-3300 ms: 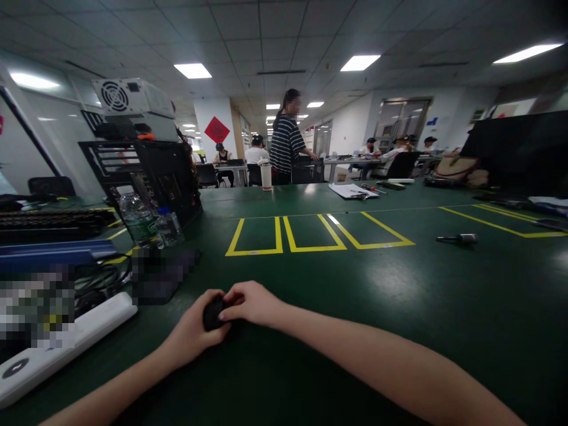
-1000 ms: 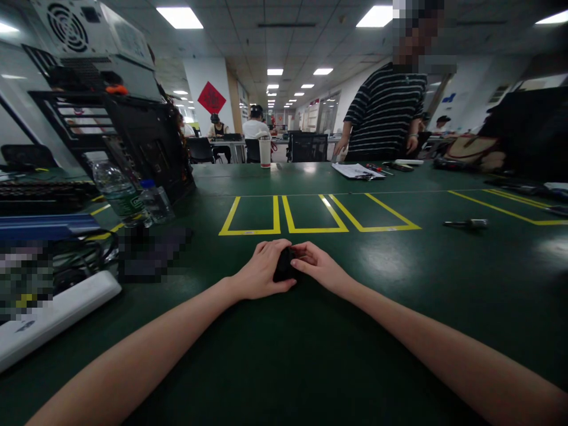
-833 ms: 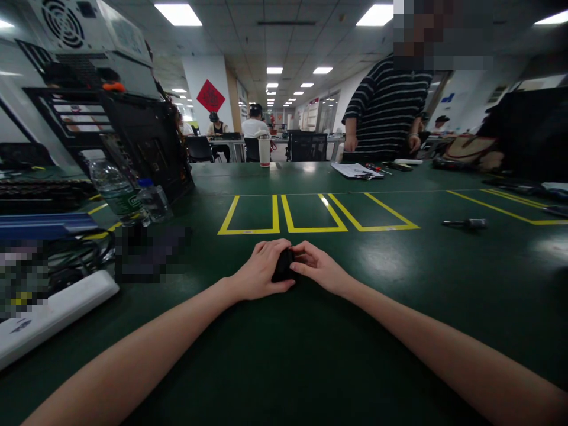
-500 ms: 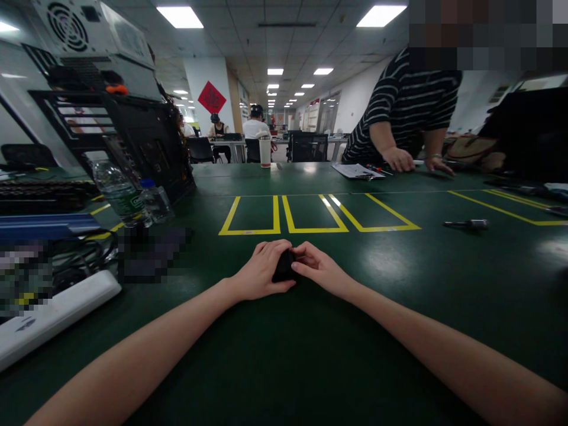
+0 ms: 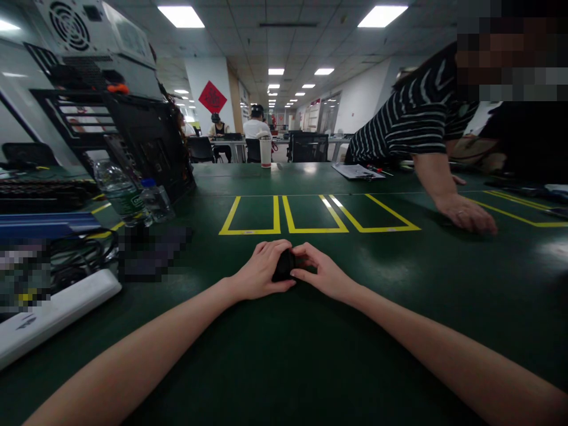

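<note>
Both my hands rest together on the green table point(image 5: 310, 355), a little in front of three yellow taped boxes point(image 5: 310, 214). A small black object point(image 5: 284, 265) sits between them. My left hand point(image 5: 261, 269) is curled round its left side. My right hand point(image 5: 317, 270) pinches its right side with fingertips. Most of the object is hidden by my fingers, so I cannot make out what it is.
A person in a striped shirt point(image 5: 412, 121) leans over the table from the far right, one hand point(image 5: 465, 214) pressed on the surface. A black computer case point(image 5: 133, 136), two water bottles point(image 5: 122, 195), cables and a white bar point(image 5: 53, 313) crowd the left. A cup point(image 5: 265, 152) and papers point(image 5: 357, 171) lie far back.
The person in the striped shirt has leaned further over the table and reached a hand onto the spot where a silver tool lay. My hands have stayed put on the black object.
</note>
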A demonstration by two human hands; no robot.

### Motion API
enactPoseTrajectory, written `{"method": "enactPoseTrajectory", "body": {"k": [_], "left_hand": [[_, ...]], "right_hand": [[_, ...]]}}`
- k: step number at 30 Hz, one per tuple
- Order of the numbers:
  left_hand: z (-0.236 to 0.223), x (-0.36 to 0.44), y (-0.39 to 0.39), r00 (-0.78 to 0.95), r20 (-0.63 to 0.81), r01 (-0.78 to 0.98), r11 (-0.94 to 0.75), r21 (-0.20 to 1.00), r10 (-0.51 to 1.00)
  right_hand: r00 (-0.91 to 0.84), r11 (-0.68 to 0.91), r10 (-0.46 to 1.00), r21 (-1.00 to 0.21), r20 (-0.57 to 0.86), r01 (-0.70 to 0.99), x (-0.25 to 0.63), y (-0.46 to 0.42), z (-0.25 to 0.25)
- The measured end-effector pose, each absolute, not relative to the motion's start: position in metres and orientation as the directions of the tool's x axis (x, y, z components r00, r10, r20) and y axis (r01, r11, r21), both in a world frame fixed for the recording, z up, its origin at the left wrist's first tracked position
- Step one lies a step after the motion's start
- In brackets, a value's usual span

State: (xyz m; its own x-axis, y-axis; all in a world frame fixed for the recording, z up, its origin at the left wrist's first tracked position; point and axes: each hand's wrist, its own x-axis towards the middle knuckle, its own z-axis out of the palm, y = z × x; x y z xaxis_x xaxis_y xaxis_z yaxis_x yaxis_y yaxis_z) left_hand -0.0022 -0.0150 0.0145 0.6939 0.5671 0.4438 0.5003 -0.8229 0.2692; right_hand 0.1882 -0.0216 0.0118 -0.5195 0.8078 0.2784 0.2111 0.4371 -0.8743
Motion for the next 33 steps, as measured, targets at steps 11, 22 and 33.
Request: {"method": "enactPoseTrajectory", "body": {"k": [11,22,33], "left_hand": [[0.0159,-0.0025,-0.0157,0.697,0.428,0.505,-0.817,0.277,0.576],[0.0136,-0.0012,-0.0148,0.692,0.442,0.509,-0.821,0.261,0.57],[0.0154,-0.0014,-0.0161,0.695,0.428,0.508,-0.815,0.277,0.579]], "right_hand": [[-0.497,0.316,0.838,-0.943,0.226,0.105,0.1857,-0.0178,0.01],[-0.535,0.385,0.805,-0.912,0.256,0.144,0.1885,-0.02,0.0056],[-0.499,0.312,0.837,-0.945,0.224,0.099,0.1846,-0.0179,0.0075]]}}
